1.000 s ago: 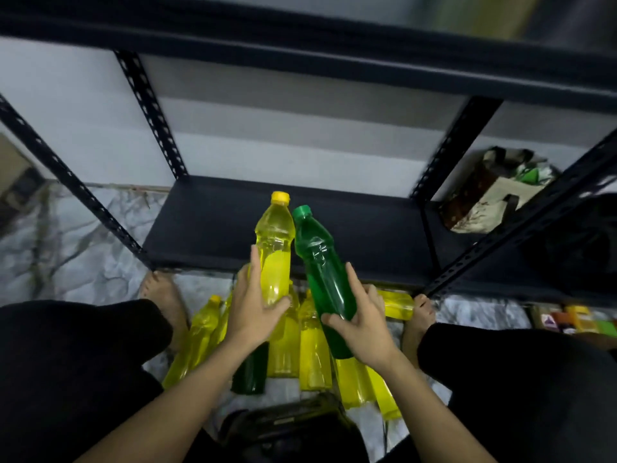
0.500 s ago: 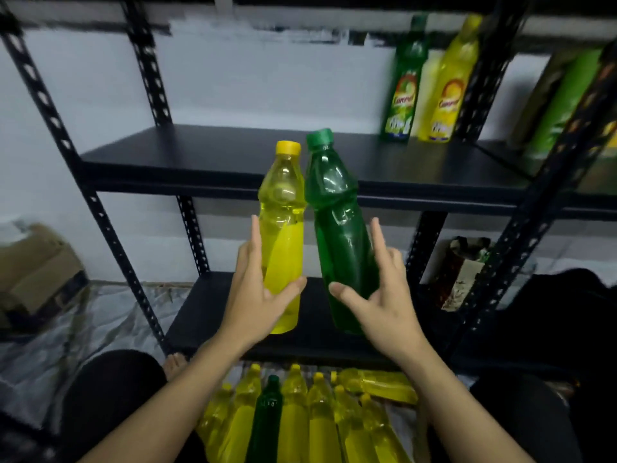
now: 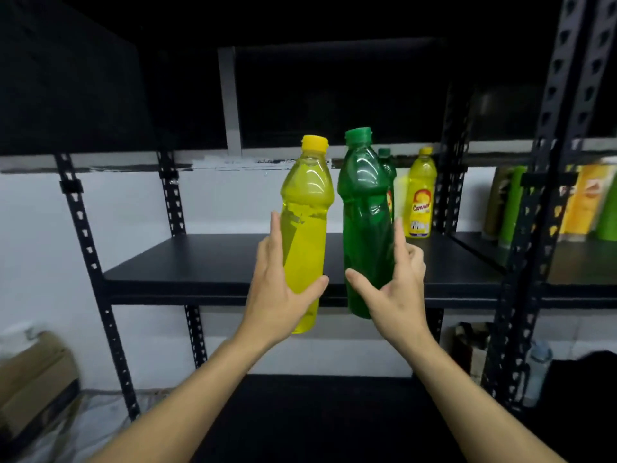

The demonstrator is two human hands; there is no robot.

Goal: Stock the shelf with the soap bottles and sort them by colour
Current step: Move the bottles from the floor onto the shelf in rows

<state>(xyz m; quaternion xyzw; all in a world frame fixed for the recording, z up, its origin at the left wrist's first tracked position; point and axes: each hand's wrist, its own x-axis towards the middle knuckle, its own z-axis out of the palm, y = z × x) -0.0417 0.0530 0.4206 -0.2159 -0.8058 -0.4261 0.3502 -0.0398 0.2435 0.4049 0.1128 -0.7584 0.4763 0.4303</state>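
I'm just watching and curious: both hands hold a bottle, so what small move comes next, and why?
Probably the right hand sets its green plastic bottle on the black metal shelf, beside the labelled green bottle already standing there. Colours get grouped; the left hand holds the yellow plastic bottle.

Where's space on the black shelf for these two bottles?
The shelf is bare from its left posts across to the middle. Its back right corner is crowded: a labelled green bottle and a labelled yellow bottle stand there.
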